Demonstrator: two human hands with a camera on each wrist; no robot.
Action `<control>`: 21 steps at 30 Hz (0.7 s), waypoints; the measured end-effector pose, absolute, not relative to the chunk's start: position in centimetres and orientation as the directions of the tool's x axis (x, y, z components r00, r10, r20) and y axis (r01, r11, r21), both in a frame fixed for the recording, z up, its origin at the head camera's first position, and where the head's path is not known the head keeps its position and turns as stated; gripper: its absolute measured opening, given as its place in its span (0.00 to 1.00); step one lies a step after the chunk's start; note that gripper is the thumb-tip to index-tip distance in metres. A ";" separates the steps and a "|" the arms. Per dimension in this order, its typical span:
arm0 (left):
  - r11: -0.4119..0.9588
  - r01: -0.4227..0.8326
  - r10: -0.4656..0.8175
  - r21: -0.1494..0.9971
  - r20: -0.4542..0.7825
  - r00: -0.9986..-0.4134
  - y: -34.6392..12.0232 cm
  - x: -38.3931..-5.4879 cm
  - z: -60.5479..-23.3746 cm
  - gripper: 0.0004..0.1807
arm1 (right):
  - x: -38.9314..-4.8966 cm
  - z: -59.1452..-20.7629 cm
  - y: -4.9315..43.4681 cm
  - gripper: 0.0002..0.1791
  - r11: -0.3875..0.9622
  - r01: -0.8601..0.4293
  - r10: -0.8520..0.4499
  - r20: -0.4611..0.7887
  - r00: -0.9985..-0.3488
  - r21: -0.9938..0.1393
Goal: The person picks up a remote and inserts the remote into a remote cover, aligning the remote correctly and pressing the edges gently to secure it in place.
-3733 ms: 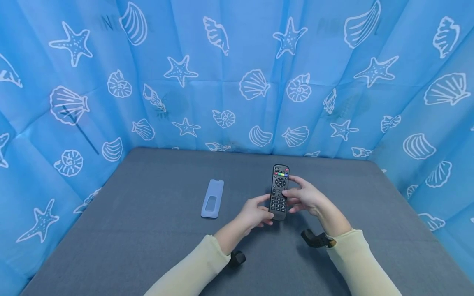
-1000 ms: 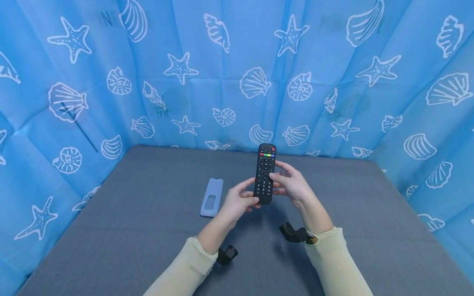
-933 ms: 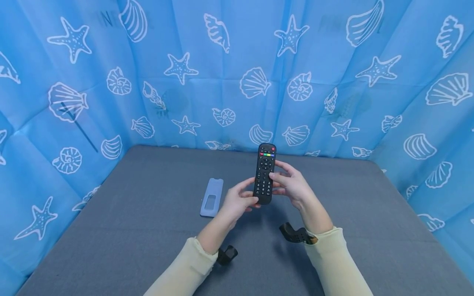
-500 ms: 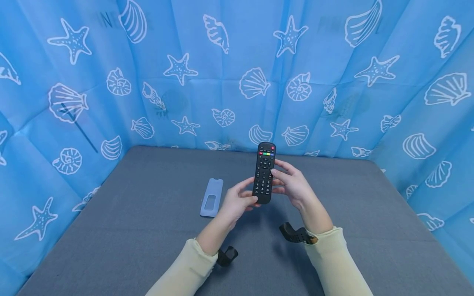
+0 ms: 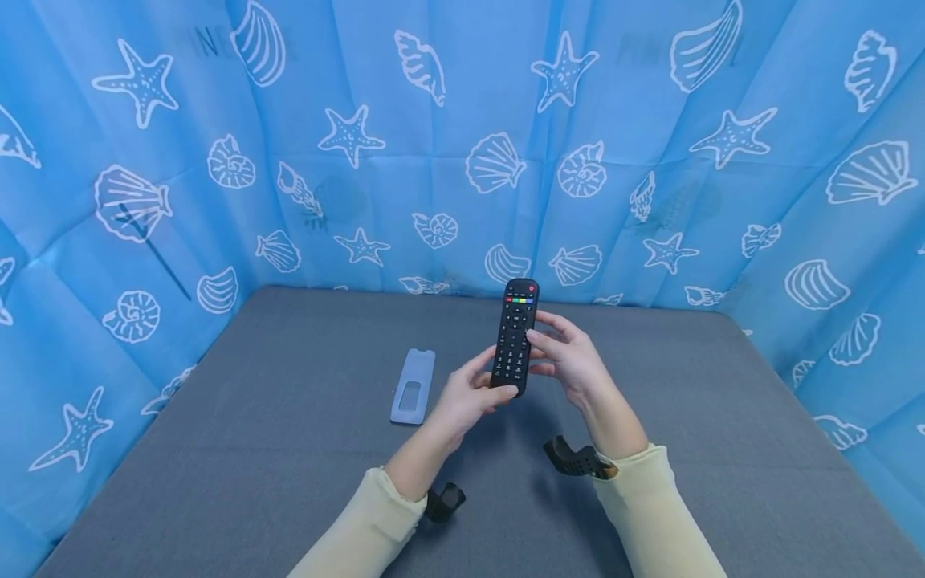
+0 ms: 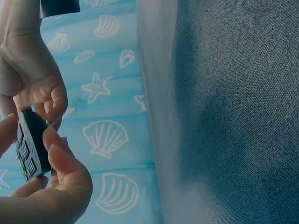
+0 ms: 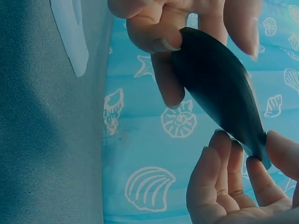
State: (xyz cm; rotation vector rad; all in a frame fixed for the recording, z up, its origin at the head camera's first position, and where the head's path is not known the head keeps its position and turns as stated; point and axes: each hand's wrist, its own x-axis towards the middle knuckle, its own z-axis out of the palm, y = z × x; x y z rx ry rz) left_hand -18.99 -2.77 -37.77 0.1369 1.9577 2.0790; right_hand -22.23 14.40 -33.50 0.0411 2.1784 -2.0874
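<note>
A black remote control point(image 5: 513, 329) with coloured buttons is held raised over the table, its button face towards the head camera. My left hand point(image 5: 462, 397) grips its lower end, the thumb lying across the bottom of the face. At the right edge my right hand point(image 5: 578, 361) pinches it, thumb tip on the front and fingers behind. The right wrist view shows the smooth dark back of the remote control point(image 7: 219, 84) between both hands. On the table to the left lies a flat pale blue piece point(image 5: 417, 369) with a rectangular opening, apart from both hands.
The grey cloth-covered table point(image 5: 275, 449) reaches back to a blue curtain point(image 5: 462, 96) printed with shells and starfish. A black wrist mount point(image 5: 444, 502) sits at the left cuff, and another black mount point(image 5: 578, 457) at the right.
Since the first frame both hands have moved the remote control left and up. Lately the left thumb has slid right across its bottom end, and the remote has tilted slightly. The pale blue piece stayed put.
</note>
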 end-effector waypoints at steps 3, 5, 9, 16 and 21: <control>-0.048 -0.128 0.276 0.991 -0.110 -0.955 -2.5 -18.9 -37.9 0.38 | -22.2 -33.5 14.3 0.28 0.045 0.106 -0.052 -0.109 -0.993 -0.993; -0.059 -0.112 0.285 0.992 -0.091 -0.954 -2.4 -18.9 -38.0 0.40 | -22.1 -33.5 14.2 0.27 0.049 0.105 -0.047 -0.107 -0.993 -0.993; -0.045 -0.068 0.293 0.997 -0.052 -0.955 -2.3 -18.9 -38.2 0.41 | -22.0 -33.6 14.1 0.26 0.057 0.105 -0.047 -0.108 -0.993 -0.993; -0.005 -0.057 0.292 0.998 -0.053 -0.955 -2.7 -18.9 -38.4 0.39 | -21.9 -33.6 14.1 0.27 0.047 0.090 -0.077 -0.093 -0.993 -0.995; 0.008 -0.082 0.335 0.997 -0.080 -0.939 -3.2 -18.9 -38.2 0.38 | -22.0 -33.6 14.2 0.29 0.050 0.073 -0.120 -0.078 -0.990 -0.996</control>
